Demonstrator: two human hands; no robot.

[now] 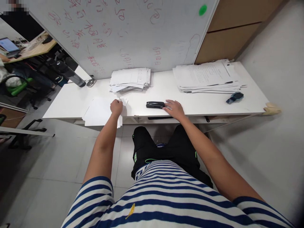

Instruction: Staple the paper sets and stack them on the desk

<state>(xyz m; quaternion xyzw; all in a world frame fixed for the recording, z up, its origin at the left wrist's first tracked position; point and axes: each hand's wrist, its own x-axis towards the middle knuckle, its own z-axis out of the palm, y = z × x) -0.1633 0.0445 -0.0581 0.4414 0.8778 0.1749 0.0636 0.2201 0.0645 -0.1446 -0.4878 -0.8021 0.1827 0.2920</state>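
Note:
On the left part of the white desk, my left hand [116, 107] is closed in a fist over the right edge of some loose white sheets [99, 112]. Whatever its fingers may hold is hidden. These sheets overhang the front edge of the desk. A black stapler [155, 104] lies lengthwise near the front edge, right of the sheets. Around its right end is my right hand [175, 110], with the thumb on the near side and the fingers on the far side.
Two paper stacks, a smaller one [130, 79] and a wider one [206, 76], sit along the whiteboard [142, 38]. A dark blue object [235, 98] lies at the right. A bottle [71, 74] and a small round item [90, 83] are at the left. Below runs an open shelf.

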